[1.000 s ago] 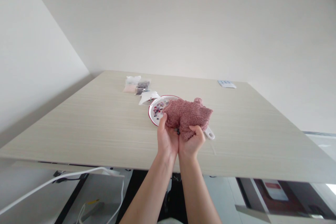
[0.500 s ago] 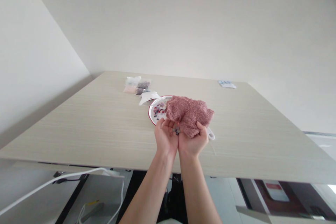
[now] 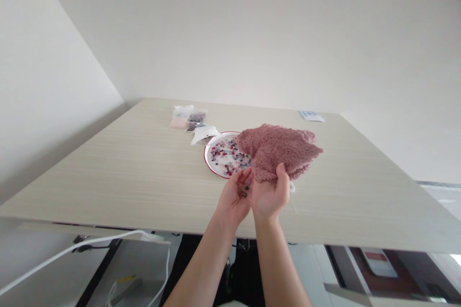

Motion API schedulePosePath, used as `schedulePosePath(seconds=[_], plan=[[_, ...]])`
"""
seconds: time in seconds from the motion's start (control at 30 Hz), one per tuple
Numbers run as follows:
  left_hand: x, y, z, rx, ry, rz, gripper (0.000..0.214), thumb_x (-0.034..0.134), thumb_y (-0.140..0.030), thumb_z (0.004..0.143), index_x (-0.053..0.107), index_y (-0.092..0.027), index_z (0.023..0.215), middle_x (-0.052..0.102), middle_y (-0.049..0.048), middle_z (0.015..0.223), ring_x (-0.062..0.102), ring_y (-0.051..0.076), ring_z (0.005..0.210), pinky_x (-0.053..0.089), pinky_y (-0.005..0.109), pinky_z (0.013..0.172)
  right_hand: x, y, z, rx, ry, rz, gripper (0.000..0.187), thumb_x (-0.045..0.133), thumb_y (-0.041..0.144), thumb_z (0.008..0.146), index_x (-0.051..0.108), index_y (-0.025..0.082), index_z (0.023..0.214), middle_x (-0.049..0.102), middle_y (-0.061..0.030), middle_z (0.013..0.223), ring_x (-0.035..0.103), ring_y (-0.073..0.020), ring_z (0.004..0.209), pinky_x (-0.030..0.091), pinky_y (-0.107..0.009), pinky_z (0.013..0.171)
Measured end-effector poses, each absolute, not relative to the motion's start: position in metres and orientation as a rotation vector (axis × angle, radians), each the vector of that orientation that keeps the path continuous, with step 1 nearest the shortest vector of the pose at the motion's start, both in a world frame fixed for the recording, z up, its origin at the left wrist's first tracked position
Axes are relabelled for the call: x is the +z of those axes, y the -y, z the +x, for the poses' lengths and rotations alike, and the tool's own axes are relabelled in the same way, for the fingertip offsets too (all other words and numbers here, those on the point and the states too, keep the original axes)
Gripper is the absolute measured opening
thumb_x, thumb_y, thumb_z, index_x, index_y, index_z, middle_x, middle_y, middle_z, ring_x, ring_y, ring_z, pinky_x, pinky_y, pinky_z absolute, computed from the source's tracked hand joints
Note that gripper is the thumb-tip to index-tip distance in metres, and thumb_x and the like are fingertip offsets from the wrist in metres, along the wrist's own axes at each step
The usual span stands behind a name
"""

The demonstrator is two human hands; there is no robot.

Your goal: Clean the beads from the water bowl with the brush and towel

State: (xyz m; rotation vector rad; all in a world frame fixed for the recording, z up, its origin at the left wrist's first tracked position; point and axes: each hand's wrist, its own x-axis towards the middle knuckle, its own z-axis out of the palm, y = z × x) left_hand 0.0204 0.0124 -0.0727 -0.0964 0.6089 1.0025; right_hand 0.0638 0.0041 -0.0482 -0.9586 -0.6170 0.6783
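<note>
- Above the pale wood-grain table point(image 3: 108, 187), the person's hands are side by side near the front edge, close together but not clasped.
- The left hand point(image 3: 234, 199) lies open, palm up, with a few dark beads point(image 3: 245, 191) resting on it (too small to count).
- The right hand point(image 3: 270, 196) grips a crumpled pink fleece cloth point(image 3: 279, 151), holding it up just beside the plate.
- A red-rimmed white plate point(image 3: 206, 160) lies beyond them, and most of the coloured beads point(image 3: 226, 156) remain spread across it, so only a small share appears to be off it.
- Behind the plate are a white folded sheet point(image 3: 204, 134) and clear plastic bags point(image 3: 183, 117), apparently still full.
- A white handle point(image 3: 292, 187) shows past the right hand.
</note>
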Motion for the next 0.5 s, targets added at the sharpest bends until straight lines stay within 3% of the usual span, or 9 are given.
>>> schedulePosePath(seconds=[0.1, 0.23, 0.4, 0.5], plan=[[-0.066, -0.006, 0.013, 1.027, -0.616, -0.129, 0.027, 0.042, -0.022, 0.085, 0.051, -0.013, 0.062, 0.053, 0.0002, 0.053, 0.057, 0.009, 0.050, 0.046, 0.017, 0.045, -0.040, 0.006, 0.073, 0.693, 0.461, -0.852, 0.022, 0.044, 0.037, 0.073, 0.056, 0.022, 0.082, 0.058, 0.0000, 0.074, 0.057, -0.0146, 0.076, 0.047, -0.030, 0.071], [-0.064, 0.002, -0.009, 0.969, -0.439, -0.214, 0.036, 0.034, -0.023, 0.089, 0.038, -0.015, 0.054, 0.035, -0.0056, 0.043, 0.039, 0.002, 0.034, 0.024, 0.007, 0.029, -0.042, 0.022, 0.090, 0.696, 0.350, -0.817, 0.009, 0.052, 0.029, 0.066, 0.054, 0.023, 0.071, 0.055, 0.0034, 0.069, 0.056, -0.0134, 0.075, 0.046, -0.027, 0.069], [-0.069, 0.005, -0.044, 1.072, -0.408, -0.161, 0.041, 0.034, -0.022, 0.087, 0.025, -0.018, 0.048, 0.015, -0.0086, 0.040, 0.021, 0.003, 0.027, 0.009, 0.014, 0.027, -0.066, 0.044, 0.107, 0.841, 0.334, -0.964, 0.005, 0.056, 0.022, 0.059, 0.052, 0.020, 0.062, 0.052, 0.0058, 0.059, 0.052, -0.0100, 0.059, 0.042, -0.021, 0.054], [-0.069, 0.005, -0.058, 1.174, -0.482, -0.118, 0.040, 0.036, -0.018, 0.085, 0.024, -0.018, 0.046, 0.014, -0.0082, 0.040, 0.019, 0.004, 0.028, 0.008, 0.016, 0.029, -0.081, 0.053, 0.101, 1.038, 0.362, -1.030, 0.015, 0.058, 0.019, 0.056, 0.056, 0.019, 0.071, 0.057, 0.0054, 0.062, 0.052, -0.0099, 0.055, 0.041, -0.020, 0.050]])
